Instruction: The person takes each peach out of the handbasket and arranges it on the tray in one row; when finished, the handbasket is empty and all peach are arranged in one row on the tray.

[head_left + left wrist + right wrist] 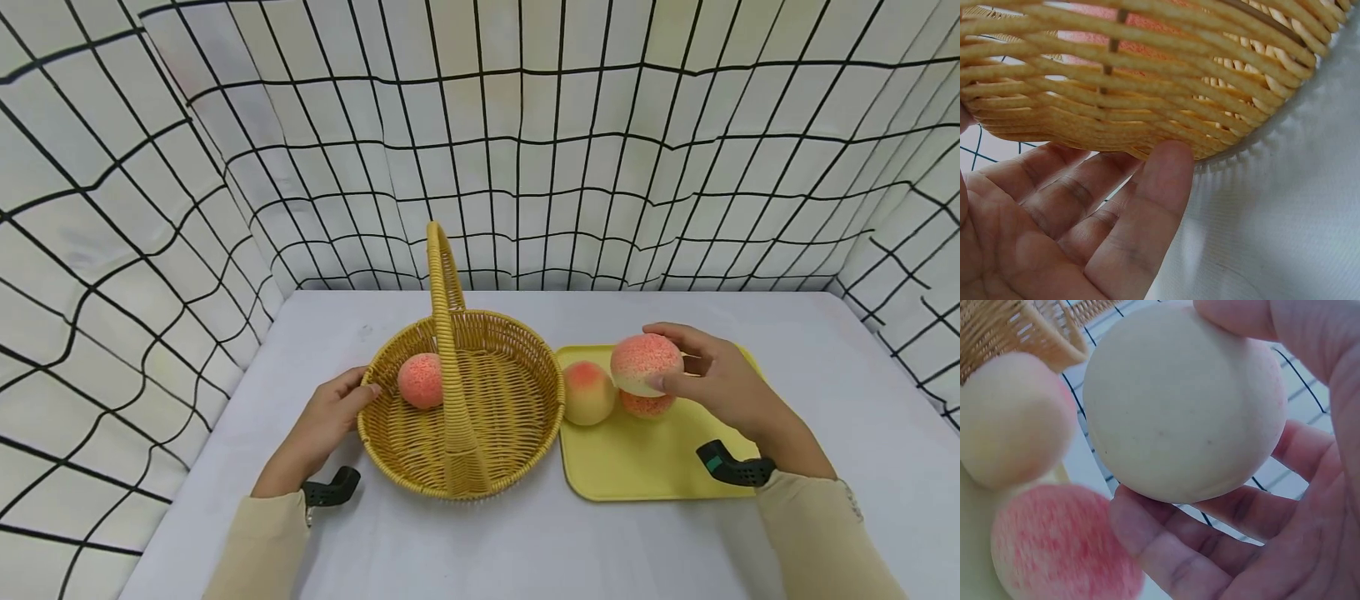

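Observation:
My left hand (333, 417) holds the left rim of a yellow wicker basket (517, 400), thumb over the edge. In the left wrist view its fingers (1138, 219) lie against the woven side. A pink-red peach (421, 381) sits inside the basket, left of the tall handle. Over the yellow tray (637, 467), my right hand (712, 375) grips a peach (645, 364) with a pink top and pale underside, thumb on one side and fingers on the other. Below that peach, a reddish peach (647, 405) is partly hidden; beside it a yellowish peach (588, 393) rests on the tray.
The basket's arched handle (448, 350) rises high across its middle. The tray stands directly right of the basket on a white-covered table (480, 550). White walls with a black grid (517, 167) enclose the back and sides.

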A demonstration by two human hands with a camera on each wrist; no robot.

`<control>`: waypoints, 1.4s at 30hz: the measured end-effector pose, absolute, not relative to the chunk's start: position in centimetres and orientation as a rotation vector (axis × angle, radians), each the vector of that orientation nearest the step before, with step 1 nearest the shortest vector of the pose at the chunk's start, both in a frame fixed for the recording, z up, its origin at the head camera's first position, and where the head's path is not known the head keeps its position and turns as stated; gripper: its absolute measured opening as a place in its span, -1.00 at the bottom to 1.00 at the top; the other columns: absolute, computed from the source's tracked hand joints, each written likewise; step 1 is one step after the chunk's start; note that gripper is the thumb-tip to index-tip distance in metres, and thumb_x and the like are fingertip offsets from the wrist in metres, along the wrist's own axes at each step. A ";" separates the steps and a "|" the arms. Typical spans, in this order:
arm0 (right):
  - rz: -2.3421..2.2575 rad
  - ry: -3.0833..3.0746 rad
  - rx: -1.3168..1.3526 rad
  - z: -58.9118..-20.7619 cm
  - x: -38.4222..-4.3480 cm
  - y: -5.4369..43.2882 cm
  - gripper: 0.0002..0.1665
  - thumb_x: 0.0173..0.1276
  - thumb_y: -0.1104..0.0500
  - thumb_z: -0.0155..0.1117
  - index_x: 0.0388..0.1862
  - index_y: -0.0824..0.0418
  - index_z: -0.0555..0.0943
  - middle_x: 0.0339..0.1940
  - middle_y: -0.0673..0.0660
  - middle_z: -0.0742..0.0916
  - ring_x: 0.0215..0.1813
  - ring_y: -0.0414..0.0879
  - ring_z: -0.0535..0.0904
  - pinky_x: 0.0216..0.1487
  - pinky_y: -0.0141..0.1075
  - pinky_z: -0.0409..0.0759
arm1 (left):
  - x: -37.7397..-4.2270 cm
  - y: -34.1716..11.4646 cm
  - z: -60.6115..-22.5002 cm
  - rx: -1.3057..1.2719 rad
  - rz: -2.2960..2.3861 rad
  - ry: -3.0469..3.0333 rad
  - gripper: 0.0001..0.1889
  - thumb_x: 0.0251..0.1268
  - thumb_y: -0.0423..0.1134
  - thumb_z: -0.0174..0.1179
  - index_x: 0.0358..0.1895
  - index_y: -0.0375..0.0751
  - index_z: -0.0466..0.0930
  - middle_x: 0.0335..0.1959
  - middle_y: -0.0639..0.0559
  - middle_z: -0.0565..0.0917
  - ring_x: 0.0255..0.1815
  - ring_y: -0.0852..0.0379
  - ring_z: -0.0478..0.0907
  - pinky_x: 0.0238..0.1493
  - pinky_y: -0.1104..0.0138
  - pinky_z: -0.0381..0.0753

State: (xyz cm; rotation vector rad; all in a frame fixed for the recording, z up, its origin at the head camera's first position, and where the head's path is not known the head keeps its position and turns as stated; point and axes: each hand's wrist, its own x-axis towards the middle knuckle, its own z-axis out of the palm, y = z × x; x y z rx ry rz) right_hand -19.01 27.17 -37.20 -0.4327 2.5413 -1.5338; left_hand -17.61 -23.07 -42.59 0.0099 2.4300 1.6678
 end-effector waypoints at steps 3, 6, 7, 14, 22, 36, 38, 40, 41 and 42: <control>-1.547 2.563 -0.409 -37.5 -18.9 28.2 -0.33 0.49 0.14 0.37 0.53 0.04 0.44 0.31 0.02 0.63 0.13 -0.07 0.69 0.06 -0.32 0.66 | -17.6 -23.1 -42.6 0.007 1.655 2.439 -0.46 0.66 -0.10 -0.01 0.54 -0.27 0.33 0.32 -0.28 0.58 0.06 0.07 0.66 -0.03 0.37 0.67; -1.561 2.579 -0.385 -37.9 -18.7 29.2 -0.33 0.50 0.13 0.36 0.54 0.05 0.43 0.32 -0.02 0.61 0.13 -0.14 0.69 0.08 -0.37 0.65 | -17.6 -23.1 -42.5 0.000 1.646 2.447 -0.47 0.66 -0.10 -0.01 0.53 -0.27 0.34 0.31 -0.28 0.58 0.04 0.09 0.66 -0.05 0.37 0.68; -1.566 2.586 -0.378 -38.0 -18.7 29.5 -0.33 0.51 0.13 0.36 0.54 0.06 0.43 0.32 -0.02 0.61 0.13 -0.15 0.69 0.08 -0.37 0.64 | -17.6 -23.1 -42.6 0.000 1.645 2.447 -0.46 0.66 -0.10 -0.01 0.54 -0.27 0.33 0.31 -0.28 0.58 0.03 0.10 0.67 -0.05 0.37 0.68; -1.526 2.641 -0.273 -38.5 -18.3 31.6 -0.32 0.54 0.04 0.33 0.57 0.00 0.40 0.34 -0.05 0.57 0.14 -0.23 0.64 0.06 -0.43 0.61 | -17.6 -22.9 -42.5 -0.006 1.648 2.438 -0.45 0.66 -0.10 0.00 0.54 -0.28 0.32 0.29 -0.30 0.59 -0.01 0.16 0.68 -0.07 0.38 0.68; -1.545 2.644 -0.229 -39.4 -18.2 33.3 -0.32 0.56 0.08 0.30 0.59 0.04 0.36 0.27 -0.10 0.59 0.10 -0.26 0.65 0.01 -0.41 0.64 | -17.6 -22.8 -42.4 0.001 1.624 2.456 -0.45 0.67 -0.09 -0.03 0.55 -0.29 0.31 0.33 -0.29 0.57 0.07 0.12 0.66 -0.05 0.40 0.66; -1.624 2.599 -0.190 -41.3 -18.2 34.9 -0.31 0.57 0.12 0.28 0.59 0.20 0.32 0.13 -0.14 0.64 -0.01 -0.24 0.68 -0.04 -0.25 0.75 | -17.8 -22.8 -42.6 0.006 1.601 2.469 -0.43 0.68 -0.08 -0.04 0.57 -0.30 0.28 0.37 -0.29 0.54 0.11 0.09 0.64 -0.04 0.42 0.66; -1.635 2.590 -0.174 -41.6 -18.2 35.0 -0.30 0.57 0.13 0.29 0.59 0.20 0.32 0.11 -0.15 0.64 -0.01 -0.25 0.69 -0.05 -0.25 0.75 | -17.8 -22.8 -42.6 0.009 1.602 2.471 -0.44 0.68 -0.08 -0.04 0.57 -0.29 0.29 0.36 -0.29 0.54 0.11 0.09 0.64 -0.04 0.42 0.66; -1.636 2.588 -0.161 -41.8 -18.3 35.1 -0.28 0.57 0.13 0.29 0.60 0.22 0.30 0.11 -0.17 0.64 -0.01 -0.26 0.68 -0.05 -0.26 0.75 | -17.8 -22.8 -42.7 0.008 1.604 2.471 -0.44 0.68 -0.08 -0.04 0.56 -0.29 0.29 0.36 -0.29 0.55 0.10 0.10 0.63 -0.04 0.42 0.66; -1.636 2.587 -0.156 -41.9 -18.3 35.2 -0.27 0.56 0.13 0.29 0.61 0.23 0.29 0.10 -0.17 0.64 -0.02 -0.26 0.68 -0.06 -0.26 0.75 | -17.8 -22.8 -42.7 0.008 1.604 2.470 -0.44 0.68 -0.08 -0.05 0.56 -0.29 0.30 0.35 -0.29 0.55 0.10 0.11 0.63 -0.04 0.42 0.66; -1.636 2.588 -0.151 -42.1 -18.3 35.3 -0.26 0.56 0.13 0.29 0.61 0.24 0.28 0.10 -0.16 0.63 -0.02 -0.27 0.67 -0.06 -0.26 0.75 | -17.8 -22.8 -42.7 0.009 1.604 2.470 -0.44 0.68 -0.09 -0.05 0.56 -0.30 0.29 0.35 -0.30 0.55 0.10 0.11 0.63 -0.04 0.42 0.66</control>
